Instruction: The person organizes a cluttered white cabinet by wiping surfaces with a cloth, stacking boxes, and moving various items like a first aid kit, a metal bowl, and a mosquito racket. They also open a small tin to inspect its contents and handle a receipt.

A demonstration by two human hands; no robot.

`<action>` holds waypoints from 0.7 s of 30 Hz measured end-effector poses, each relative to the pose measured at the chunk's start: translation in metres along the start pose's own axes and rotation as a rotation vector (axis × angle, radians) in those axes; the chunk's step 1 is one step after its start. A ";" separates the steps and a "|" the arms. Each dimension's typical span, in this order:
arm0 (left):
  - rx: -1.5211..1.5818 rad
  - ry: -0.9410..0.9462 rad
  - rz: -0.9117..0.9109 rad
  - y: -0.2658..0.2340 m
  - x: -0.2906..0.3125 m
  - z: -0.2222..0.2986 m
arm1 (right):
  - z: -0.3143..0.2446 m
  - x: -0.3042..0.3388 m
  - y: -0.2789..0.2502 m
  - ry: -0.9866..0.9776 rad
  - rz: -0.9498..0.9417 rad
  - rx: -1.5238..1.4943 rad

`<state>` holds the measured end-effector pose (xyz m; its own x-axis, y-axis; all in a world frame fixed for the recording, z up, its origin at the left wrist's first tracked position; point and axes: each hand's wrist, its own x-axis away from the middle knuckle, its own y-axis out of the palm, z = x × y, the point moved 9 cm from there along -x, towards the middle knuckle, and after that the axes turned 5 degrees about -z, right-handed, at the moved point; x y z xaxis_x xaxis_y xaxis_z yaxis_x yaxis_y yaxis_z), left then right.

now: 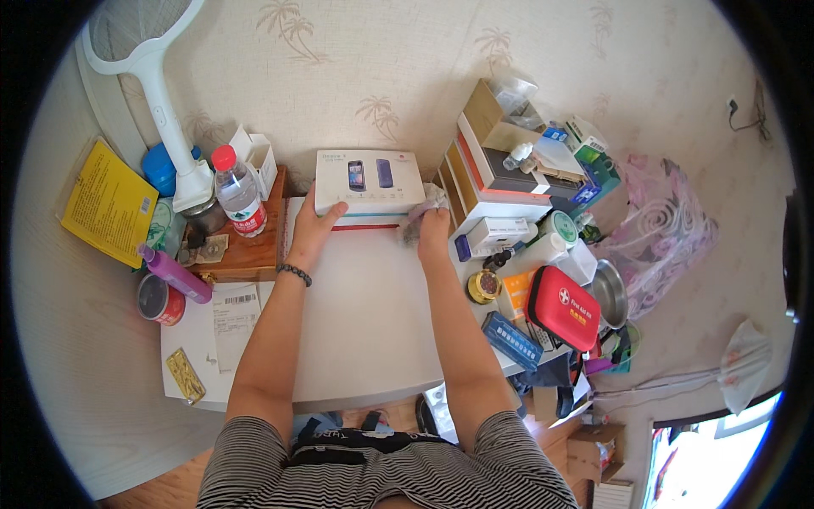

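Left hand (317, 231) grasps the left end of a white box (370, 180), thumb on its near side. Right hand (434, 229) clenched round a bunched greyish cloth (416, 222) at the box's right end. Box lies between both sets of fingers. Red-capped bottle (236, 193) left of left fingers; book-and-box stack (506, 188) right of right fingers; white tabletop (365, 327) bodyward of both.

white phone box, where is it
In the head view, the white phone box is at upper centre, left hand on its left side, right hand with a cloth at its right.
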<state>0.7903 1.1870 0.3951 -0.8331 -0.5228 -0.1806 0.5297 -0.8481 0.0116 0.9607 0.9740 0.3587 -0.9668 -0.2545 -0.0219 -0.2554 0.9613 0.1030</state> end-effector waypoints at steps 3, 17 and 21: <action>-0.029 -0.001 0.041 -0.004 0.002 0.001 | -0.004 0.001 0.006 0.023 0.019 0.013; -0.107 0.033 0.117 -0.004 -0.008 -0.013 | 0.022 -0.046 -0.013 -0.132 0.151 0.444; -0.145 0.133 0.124 -0.016 0.015 0.030 | 0.008 -0.015 0.001 -0.117 0.105 0.454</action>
<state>0.7648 1.1900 0.4215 -0.7370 -0.5981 -0.3147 0.6520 -0.7519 -0.0978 0.9750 0.9800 0.3508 -0.9749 -0.1655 -0.1488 -0.1080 0.9365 -0.3335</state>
